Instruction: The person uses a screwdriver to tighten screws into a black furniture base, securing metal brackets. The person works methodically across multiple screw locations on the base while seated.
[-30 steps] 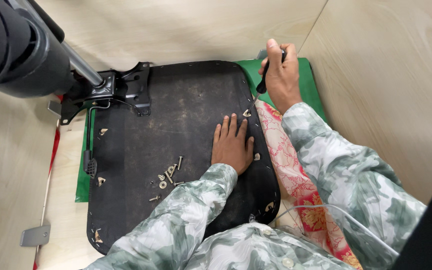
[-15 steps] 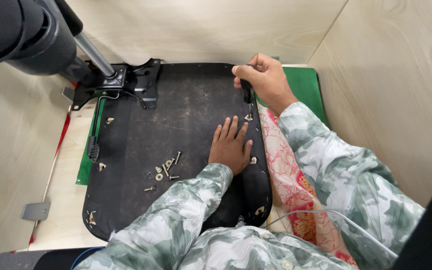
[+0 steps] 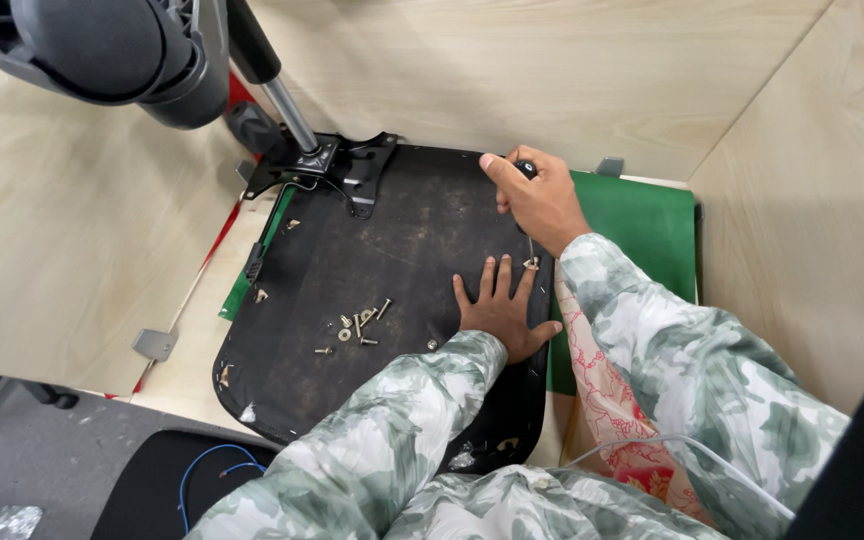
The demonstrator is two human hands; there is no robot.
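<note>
The screwdriver (image 3: 525, 200) is mostly hidden: only a bit of dark handle shows above the fist and a thin metal shaft below it, running almost straight down the picture towards the person, its tip at or just above a small fastener near the right edge of the black seat underside (image 3: 392, 260). The right hand (image 3: 537, 195) is clamped round that handle, fingers curled tight. The left hand (image 3: 500, 305) lies flat on the panel just below, fingers spread and holding nothing, its fingertips close beside the shaft's tip. The panel is a scuffed, dusty, rounded slab lying on a green mat (image 3: 632, 220) over a pale wooden surface (image 3: 82, 250). A little heap of loose screws (image 3: 357, 325) sits on the panel left of the flat hand. At its far left corner a black metal bracket (image 3: 337, 165) carries a gas-lift column (image 3: 277, 85) slanting up to what looks like a chair base (image 3: 112, 45), though blurred.
</note>
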